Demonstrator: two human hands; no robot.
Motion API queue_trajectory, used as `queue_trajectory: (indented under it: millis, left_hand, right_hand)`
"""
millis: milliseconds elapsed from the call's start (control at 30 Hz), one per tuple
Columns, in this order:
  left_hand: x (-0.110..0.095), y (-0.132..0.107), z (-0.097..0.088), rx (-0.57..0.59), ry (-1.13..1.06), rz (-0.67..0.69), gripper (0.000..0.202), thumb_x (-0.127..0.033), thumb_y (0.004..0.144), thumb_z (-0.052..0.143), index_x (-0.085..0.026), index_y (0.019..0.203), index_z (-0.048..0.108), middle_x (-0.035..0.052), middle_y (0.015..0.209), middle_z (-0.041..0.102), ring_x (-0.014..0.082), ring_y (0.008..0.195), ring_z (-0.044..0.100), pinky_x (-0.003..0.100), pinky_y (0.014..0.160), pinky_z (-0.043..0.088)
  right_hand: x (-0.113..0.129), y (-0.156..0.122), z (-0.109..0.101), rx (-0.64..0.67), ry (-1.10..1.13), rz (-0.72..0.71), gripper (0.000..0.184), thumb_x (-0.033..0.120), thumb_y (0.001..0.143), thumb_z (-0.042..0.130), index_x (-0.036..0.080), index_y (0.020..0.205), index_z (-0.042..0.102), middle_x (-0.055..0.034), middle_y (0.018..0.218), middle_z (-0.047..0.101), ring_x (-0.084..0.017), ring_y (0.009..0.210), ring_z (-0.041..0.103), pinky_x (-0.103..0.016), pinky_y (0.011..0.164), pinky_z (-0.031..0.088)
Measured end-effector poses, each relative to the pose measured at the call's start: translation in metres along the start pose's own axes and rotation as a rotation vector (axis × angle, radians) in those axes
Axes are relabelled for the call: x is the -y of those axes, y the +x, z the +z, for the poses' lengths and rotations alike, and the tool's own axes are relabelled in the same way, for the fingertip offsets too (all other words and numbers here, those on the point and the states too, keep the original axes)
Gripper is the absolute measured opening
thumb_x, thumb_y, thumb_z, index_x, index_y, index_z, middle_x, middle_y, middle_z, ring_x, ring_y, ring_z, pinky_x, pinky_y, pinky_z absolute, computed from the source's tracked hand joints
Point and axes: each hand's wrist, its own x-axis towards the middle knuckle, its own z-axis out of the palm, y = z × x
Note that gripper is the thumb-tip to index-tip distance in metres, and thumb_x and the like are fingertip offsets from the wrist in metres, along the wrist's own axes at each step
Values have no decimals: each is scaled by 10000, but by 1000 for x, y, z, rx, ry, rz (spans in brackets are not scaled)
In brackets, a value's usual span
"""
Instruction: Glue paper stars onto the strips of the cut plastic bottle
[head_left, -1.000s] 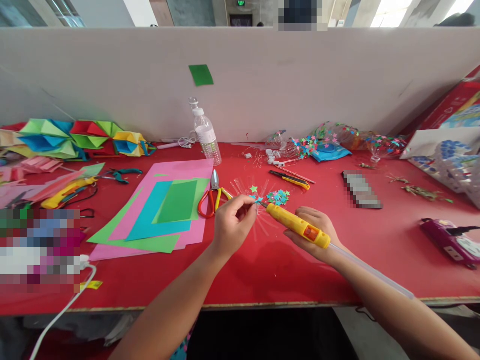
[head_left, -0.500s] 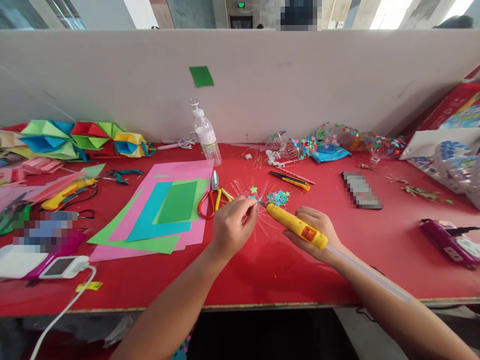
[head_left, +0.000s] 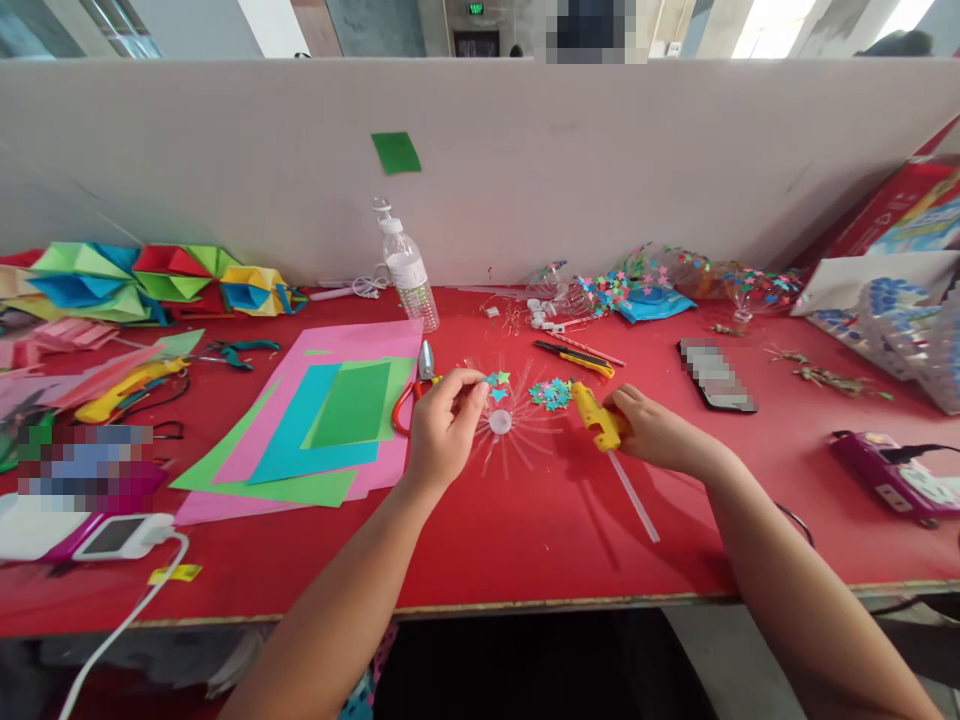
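My left hand (head_left: 442, 425) pinches a small blue paper star (head_left: 493, 380) over a clear plastic piece with thin radiating strips (head_left: 500, 422) that lies on the red table (head_left: 540, 530). A green star (head_left: 503, 377) sits on one strip beside the blue one. My right hand (head_left: 652, 432) grips a yellow hot glue gun (head_left: 596, 417), lowered onto the table to the right of the strips, with its clear glue stick (head_left: 632, 495) trailing toward me. A small pile of paper stars (head_left: 551, 393) lies between the two hands.
Coloured paper sheets (head_left: 330, 420) and red-handled scissors (head_left: 409, 400) lie left of my hand. A water bottle (head_left: 407, 268), a yellow cutter (head_left: 577, 360), a phone (head_left: 712, 375), star-covered plastic pieces (head_left: 652, 280) and folded paper shapes (head_left: 150, 280) line the back. A purple device (head_left: 892, 475) sits right.
My right hand drew the glue gun's tip away from the star and lowered the gun onto the table. My left hand moved the blue star up onto the strip by the green star.
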Motion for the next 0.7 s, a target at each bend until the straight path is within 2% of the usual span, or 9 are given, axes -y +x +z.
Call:
queue_trajectory:
  millis: [167, 233, 300, 333, 367, 433, 500, 600, 700]
  left_hand:
    - [-6, -2, 5, 72, -115, -76, 112, -275, 897, 533, -183, 847, 575, -23, 663, 588, 99, 595, 579, 211, 574, 461]
    - [-9, -2, 6, 107, -176, -124, 111, -273, 893, 526, -185, 840, 570, -24, 662, 585, 92, 561, 555, 210, 544, 450]
    - [-11, -3, 6, 142, -227, -169, 112, -270, 890, 519, -188, 826, 561, -26, 657, 580, 84, 527, 521, 209, 517, 431]
    - [-12, -3, 5, 157, -245, -186, 114, -268, 890, 516, -189, 818, 555, -27, 653, 577, 82, 517, 506, 211, 512, 422]
    - [-12, -3, 5, 171, -261, -200, 117, -269, 891, 513, -191, 812, 550, -29, 646, 574, 83, 515, 497, 213, 514, 417]
    - [-13, -3, 5, 204, -291, -224, 127, -271, 895, 504, -193, 802, 542, -31, 640, 568, 88, 525, 490, 220, 527, 409]
    - [-14, -3, 5, 245, -315, -232, 136, -271, 896, 500, -190, 794, 541, -26, 654, 564, 93, 555, 489, 227, 548, 403]
    - [-15, -4, 4, 278, -328, -211, 154, -263, 898, 499, -180, 777, 543, -19, 680, 538, 100, 604, 478, 238, 582, 392]
    - [-15, -4, 1, 284, -346, -199, 174, -256, 908, 488, -176, 761, 537, -20, 679, 503, 103, 624, 460, 245, 603, 382]
  right_hand:
    - [-15, 4, 10, 14, -106, 58, 273, 124, 712, 652, 126, 977, 588, -138, 995, 599, -264, 903, 611, -354, 774, 461]
    - [-13, 4, 6, -19, -144, 75, 313, 120, 716, 656, 128, 1022, 593, -166, 1080, 594, -321, 1015, 580, -415, 836, 452]
    - [0, 4, -2, -87, -158, 36, 288, 120, 766, 620, 145, 1051, 587, -165, 1166, 583, -333, 1112, 532, -453, 910, 425]
    - [9, 5, -7, -131, -152, -13, 248, 131, 819, 578, 161, 1065, 578, -144, 1188, 585, -301, 1139, 518, -437, 951, 411]
    - [20, 7, -11, -234, -114, -142, 187, 129, 856, 542, 163, 1036, 581, -127, 1123, 618, -264, 1088, 542, -406, 944, 422]
    - [46, 11, -19, -416, -63, -405, 122, 145, 900, 507, 174, 996, 576, -94, 998, 653, -219, 962, 562, -366, 886, 448]
    - [69, 17, -24, -528, -58, -615, 102, 157, 921, 499, 176, 995, 567, -78, 934, 662, -202, 885, 557, -343, 812, 459]
    - [89, 26, -25, -594, -116, -770, 86, 149, 928, 503, 166, 981, 568, -83, 932, 666, -199, 879, 551, -345, 813, 454]
    - [94, 35, -22, -597, -142, -816, 69, 157, 934, 511, 160, 955, 576, -79, 894, 661, -192, 846, 547, -345, 802, 451]
